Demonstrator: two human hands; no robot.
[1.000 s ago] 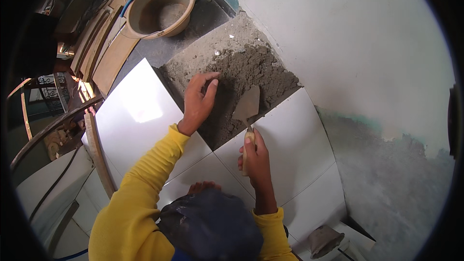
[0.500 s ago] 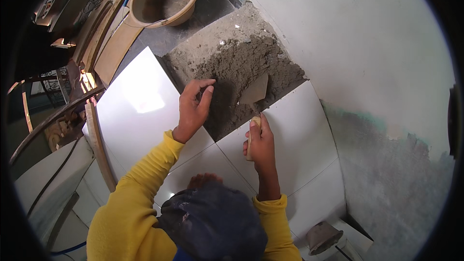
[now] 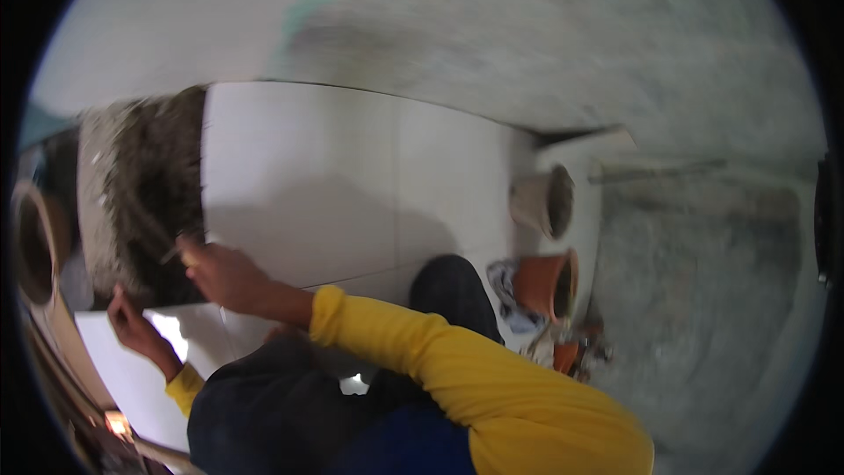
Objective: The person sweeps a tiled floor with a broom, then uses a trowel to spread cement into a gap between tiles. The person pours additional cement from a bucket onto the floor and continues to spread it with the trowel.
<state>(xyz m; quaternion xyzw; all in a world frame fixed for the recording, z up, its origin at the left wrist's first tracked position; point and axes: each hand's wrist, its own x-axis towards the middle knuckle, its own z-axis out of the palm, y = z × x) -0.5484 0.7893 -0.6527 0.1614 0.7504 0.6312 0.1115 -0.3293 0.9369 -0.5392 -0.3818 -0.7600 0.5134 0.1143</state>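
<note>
Gripping a trowel [image 3: 153,223] by its handle, my right hand [image 3: 224,276] works over a rough patch of grey mortar [image 3: 176,163] that lies at the left of the view, running from the foot of the wall [image 3: 545,44] down along the edge of a white floor tile [image 3: 299,149]. Motion blurs the blade, so I cannot tell whether it is pressed into the mortar or just above it. My left hand [image 3: 142,327], fingers loosely bent and grasping nothing that shows, hangs by the patch's near edge, beside another white tile [image 3: 123,383]; contact there cannot be made out.

To my judgement, the spreading calls for short, even strokes with the blade held low, easing high lumps into hollows without gouging. The mortar is best kept below the neighbouring tile's rim, the tile's edge free of crumbs, and my free fingers out of the blade's path.

A round basin [image 3: 60,233] stands beyond the patch at far left; a grey tapered bucket [image 3: 531,202] and a terracotta-coloured pot [image 3: 534,283] stand well apart, on the right.
</note>
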